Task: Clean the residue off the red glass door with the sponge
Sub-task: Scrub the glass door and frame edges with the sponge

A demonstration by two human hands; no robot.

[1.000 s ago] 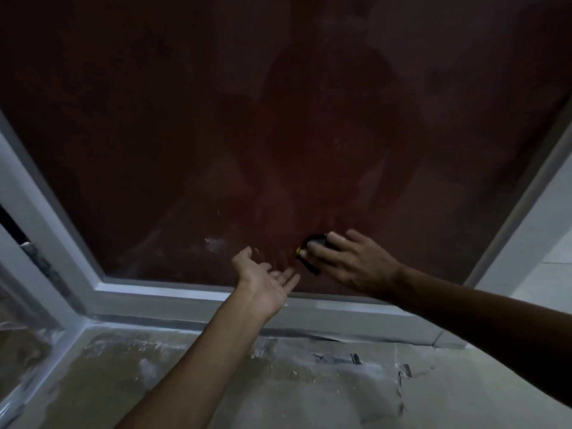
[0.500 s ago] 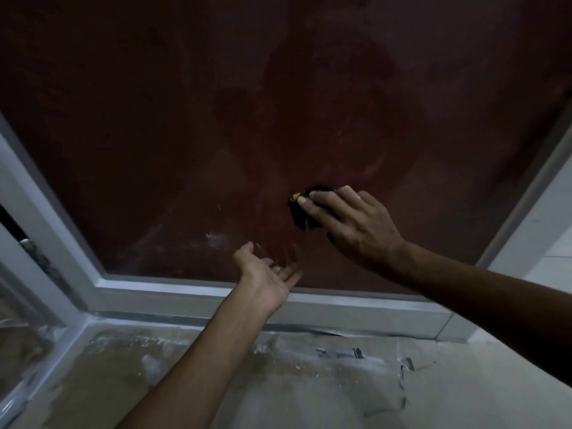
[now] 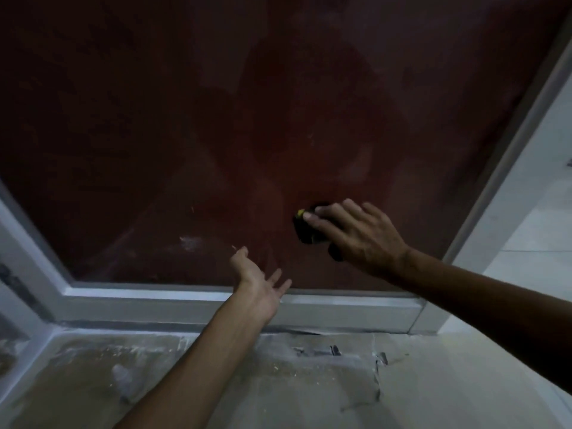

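The dark red glass door [image 3: 216, 119] fills the upper view, hazy with smears. My right hand [image 3: 356, 233] presses a dark sponge with a yellow edge [image 3: 305, 230] flat against the lower glass, fingers spread over it and the thumb below. A whitish patch of residue [image 3: 189, 243] sits on the glass to the left of the sponge. My left hand [image 3: 260, 283] is held palm up in front of the bottom of the glass, fingers relaxed and holding nothing.
A pale grey door frame [image 3: 173, 297] runs along the bottom and up both sides [image 3: 507, 168]. Below it lies a dusty, stained floor [image 3: 278, 382] with torn covering and white specks. Pale tiles [image 3: 538, 230] show at the right.
My right hand slid the sponge up the glass from near the bottom frame, then slightly back down and right. My left hand stayed almost still.
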